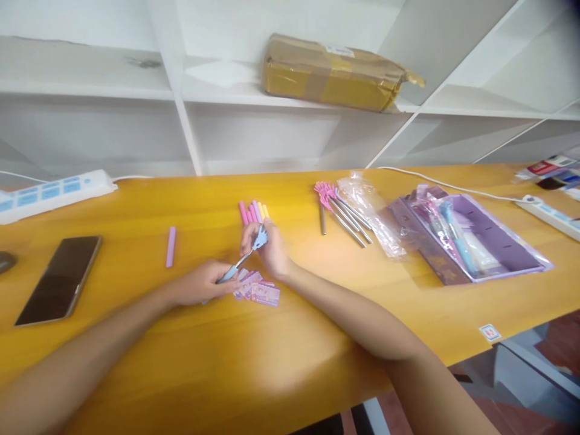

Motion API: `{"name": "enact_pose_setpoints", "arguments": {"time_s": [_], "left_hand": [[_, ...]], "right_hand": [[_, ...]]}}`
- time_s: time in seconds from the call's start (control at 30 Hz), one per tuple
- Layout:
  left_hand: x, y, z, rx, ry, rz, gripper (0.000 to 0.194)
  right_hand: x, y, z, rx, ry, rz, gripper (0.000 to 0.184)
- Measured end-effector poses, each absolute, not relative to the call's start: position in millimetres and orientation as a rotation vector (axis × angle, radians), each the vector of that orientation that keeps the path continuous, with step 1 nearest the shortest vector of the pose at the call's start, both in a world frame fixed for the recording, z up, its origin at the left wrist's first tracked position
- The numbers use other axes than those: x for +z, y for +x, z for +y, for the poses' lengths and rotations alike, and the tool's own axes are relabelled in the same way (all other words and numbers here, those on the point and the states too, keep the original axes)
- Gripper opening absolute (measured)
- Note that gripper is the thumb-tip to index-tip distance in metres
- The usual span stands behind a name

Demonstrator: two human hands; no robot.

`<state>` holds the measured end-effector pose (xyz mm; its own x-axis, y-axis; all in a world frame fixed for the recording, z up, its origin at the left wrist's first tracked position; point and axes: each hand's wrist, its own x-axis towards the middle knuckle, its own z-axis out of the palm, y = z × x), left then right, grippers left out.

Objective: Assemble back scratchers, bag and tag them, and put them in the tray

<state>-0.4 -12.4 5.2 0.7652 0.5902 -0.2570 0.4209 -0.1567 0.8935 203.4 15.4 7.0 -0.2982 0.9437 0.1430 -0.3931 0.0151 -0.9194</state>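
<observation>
The left hand (206, 283) was grasping the blue handle of the claw stick (243, 258), above the table (217, 356). The right hand (272, 251) was closed around its blue claw end, near the small cards (259, 289).

Wooden table (281, 362), yellow-orange top. Far left: white power strip (58, 193). Left: dark phone (58, 281), lying flat, one purple tube (170, 247) to its right. Middle: row of pink, purple, yellow tubes (252, 211); small purple cards (260, 290) overlapping, nearer. Right of middle: metal rods with pink hand-shaped ends (347, 211), clear plastic wrap (374, 214) just beside. Right: open purple box (512, 238) holding wrapped items. Far right: another power strip (555, 217), white cable. Near right edge: small square sticker (490, 332).
</observation>
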Motion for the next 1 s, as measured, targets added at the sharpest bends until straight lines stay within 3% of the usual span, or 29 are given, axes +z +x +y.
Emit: {"name": "enact_pose_setpoints", "arguments": {"time_s": [0.17,0.63,0.77,0.9,1.0], "left_hand": [[9,5,-11,0.231,1.925,0.784,0.044],[9,1,-9,0.357,1.567,0.693,0.055],[11,0,-7,0.311,1.643,0.665,0.054],[15,-1,-7,0.217,1.792,0.627,0.054],[13,-2,-7,0.175,1.921,0.61,0.055]], "right_hand": [[21,210,20,1.498,-0.752,-1.234,0.077],[68,243,42,1.194,-0.722,-1.175,0.074],[109,292,65,1.006,-0.592,-1.105,0.062],[156,377,63,1.044,-0.511,-0.755,0.043],[183,437,42,0.96,-0.411,-0.496,0.05]]}}
